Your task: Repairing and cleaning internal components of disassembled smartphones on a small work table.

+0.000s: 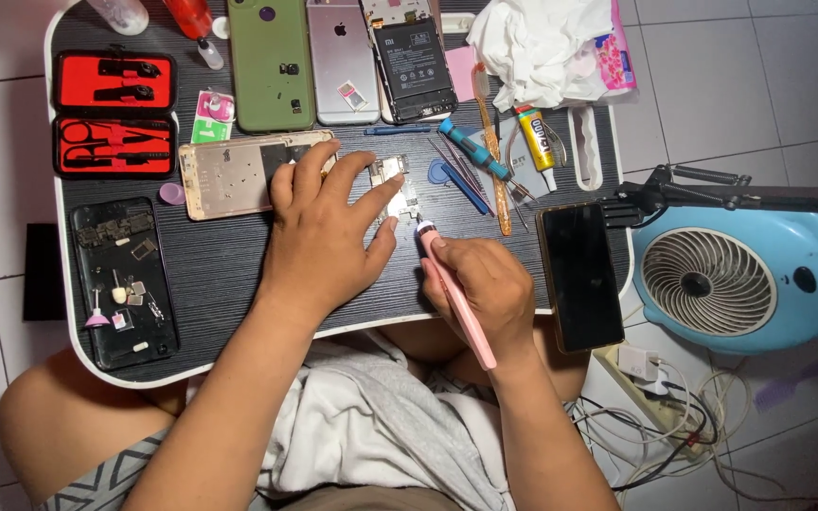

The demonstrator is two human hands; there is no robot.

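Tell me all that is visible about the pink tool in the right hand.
The pink tool is a slim, pen-shaped rod, seemingly plastic, with a white collar and a fine tip at its far end. The right hand grips it like a pen, tilted, its rear end pointing back toward the person. Its tip meets the small circuit board on the black table, which the left hand presses down.

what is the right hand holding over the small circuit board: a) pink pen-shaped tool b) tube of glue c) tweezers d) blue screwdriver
a: the right hand grips a pink pen-shaped tool, its tip at the small circuit board that the left hand steadies; the blue screwdriver and glue tube lie untouched on the tray table.
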